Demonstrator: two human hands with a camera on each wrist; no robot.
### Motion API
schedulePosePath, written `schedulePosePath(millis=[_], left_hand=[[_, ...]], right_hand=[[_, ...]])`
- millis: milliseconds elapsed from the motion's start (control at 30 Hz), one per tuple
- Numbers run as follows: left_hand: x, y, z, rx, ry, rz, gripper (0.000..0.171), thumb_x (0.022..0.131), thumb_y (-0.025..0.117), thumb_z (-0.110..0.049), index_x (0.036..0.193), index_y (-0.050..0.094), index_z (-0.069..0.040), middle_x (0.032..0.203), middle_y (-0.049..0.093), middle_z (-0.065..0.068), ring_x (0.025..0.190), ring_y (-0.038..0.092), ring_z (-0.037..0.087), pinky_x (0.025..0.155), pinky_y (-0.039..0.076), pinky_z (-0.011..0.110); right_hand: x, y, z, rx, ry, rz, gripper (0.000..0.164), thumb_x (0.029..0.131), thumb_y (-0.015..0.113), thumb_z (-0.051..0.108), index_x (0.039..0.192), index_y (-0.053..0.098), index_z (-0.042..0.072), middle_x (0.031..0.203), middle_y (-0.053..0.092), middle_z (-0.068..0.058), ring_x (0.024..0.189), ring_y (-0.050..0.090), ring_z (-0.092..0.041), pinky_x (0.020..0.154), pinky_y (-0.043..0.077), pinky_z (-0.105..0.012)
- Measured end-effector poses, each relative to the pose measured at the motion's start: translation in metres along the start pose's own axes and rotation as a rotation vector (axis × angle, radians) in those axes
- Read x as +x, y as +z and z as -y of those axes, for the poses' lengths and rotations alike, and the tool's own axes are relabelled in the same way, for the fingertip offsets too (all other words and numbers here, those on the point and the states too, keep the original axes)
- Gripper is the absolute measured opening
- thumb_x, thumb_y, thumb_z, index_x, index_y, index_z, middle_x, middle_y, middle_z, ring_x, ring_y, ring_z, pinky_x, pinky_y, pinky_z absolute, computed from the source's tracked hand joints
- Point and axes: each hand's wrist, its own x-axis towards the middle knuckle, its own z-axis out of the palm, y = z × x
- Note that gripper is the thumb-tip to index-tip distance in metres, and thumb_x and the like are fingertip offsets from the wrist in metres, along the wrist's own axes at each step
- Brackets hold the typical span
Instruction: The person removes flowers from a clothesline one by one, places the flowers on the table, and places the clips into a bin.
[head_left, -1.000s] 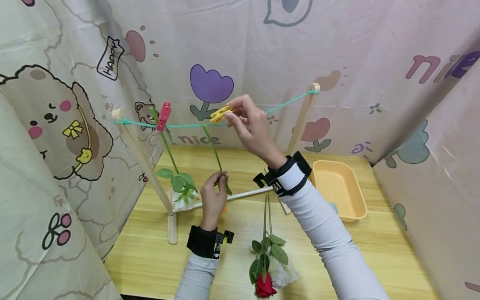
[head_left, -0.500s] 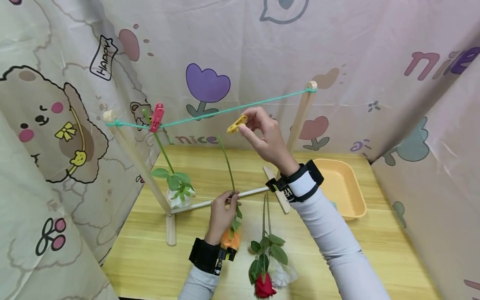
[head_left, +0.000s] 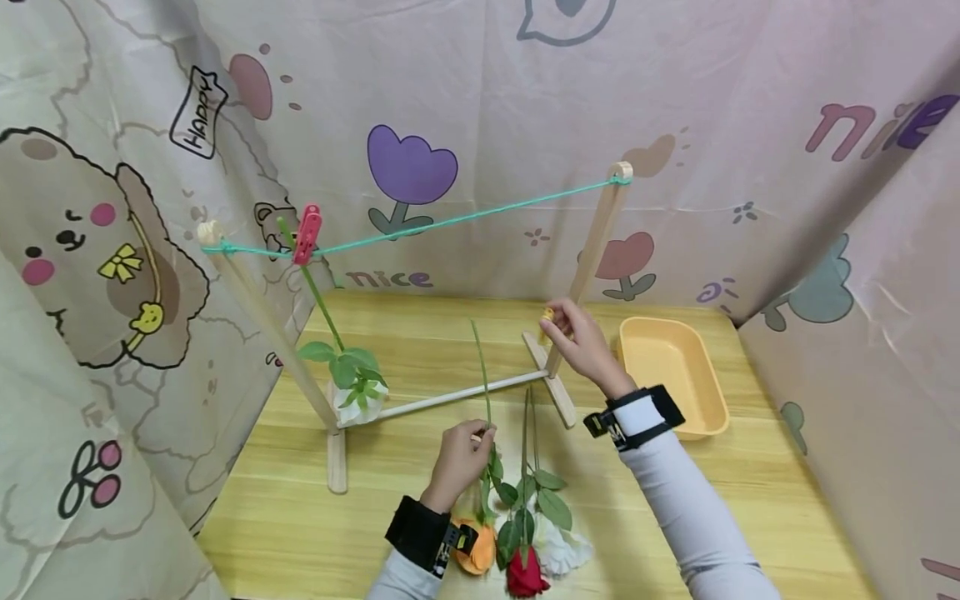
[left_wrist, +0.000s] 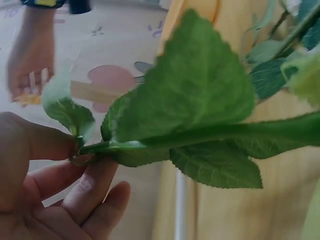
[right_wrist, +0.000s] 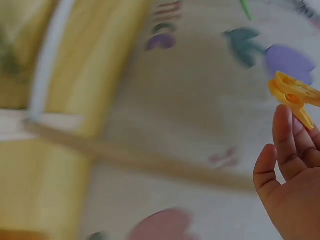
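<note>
My left hand pinches the green stem of an orange artificial flower, whose bloom points down near the table's front. In the left wrist view, thumb and fingers meet at the stem beside its leaves. My right hand holds a yellow clothespin in front of the frame's right post. A pink clothespin sits on the turquoise string, with the stem of a white flower beside it. That flower hangs bloom down by the left post.
A red rose and another white flower lie on the wooden table, right of the orange one. The wooden frame has a left post, a right post and a white bottom bar. A yellow tray stands at right.
My left hand has brought the orange flower down and right, away from the string toward the lying flowers. My right hand has moved down and right with the yellow clothespin, off the string.
</note>
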Motion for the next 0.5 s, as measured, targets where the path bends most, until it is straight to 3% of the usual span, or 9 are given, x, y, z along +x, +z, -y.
schedulePosePath(millis=[100,167,300,400,500], left_hand=[[-0.006,-0.005,-0.03,-0.013,-0.026,0.033,0.033,0.101,0.042,-0.026,0.11,0.062,-0.002,0.095,0.063,0.017,0.058,0.054,0.005,0.044,0.032,0.027],[-0.007,-0.004,-0.038,0.026,-0.058,0.051,0.026,0.1,0.044,-0.02,0.106,0.063,-0.003,0.089,0.063,0.014,0.057,0.049,0.003,0.049,0.03,0.023],[-0.008,0.002,-0.038,0.128,-0.122,0.065,0.018,0.098,0.049,-0.013,0.099,0.066,-0.007,0.081,0.062,0.003,0.064,0.051,0.002,0.057,0.036,0.019],[-0.009,0.007,-0.034,0.134,-0.152,0.055,0.017,0.096,0.053,-0.012,0.1,0.067,-0.005,0.082,0.064,0.001,0.071,0.06,0.007,0.061,0.044,0.019],[-0.011,0.01,-0.029,0.112,-0.177,0.054,0.019,0.094,0.055,-0.013,0.102,0.067,-0.001,0.082,0.066,0.002,0.07,0.061,0.008,0.06,0.045,0.019]], right_hand=[[-0.022,-0.002,-0.029,-0.017,0.1,-0.011,0.032,0.095,0.055,0.018,0.118,0.053,-0.004,0.091,0.06,-0.015,0.077,0.056,-0.02,0.067,0.048,-0.023],[-0.036,-0.005,-0.049,-0.052,0.153,-0.031,0.034,0.096,0.054,0.02,0.119,0.053,-0.005,0.093,0.06,-0.017,0.079,0.058,-0.022,0.067,0.049,-0.024],[-0.061,-0.019,-0.084,-0.146,0.248,-0.114,0.038,0.097,0.051,0.022,0.122,0.051,-0.007,0.096,0.063,-0.024,0.083,0.062,-0.032,0.072,0.052,-0.037],[-0.078,-0.032,-0.104,-0.198,0.314,-0.157,0.039,0.097,0.049,0.018,0.124,0.048,-0.01,0.098,0.06,-0.028,0.086,0.061,-0.039,0.074,0.051,-0.048],[-0.093,-0.042,-0.118,-0.248,0.38,-0.146,0.04,0.096,0.048,0.014,0.127,0.046,-0.013,0.099,0.057,-0.031,0.086,0.06,-0.042,0.073,0.049,-0.051]])
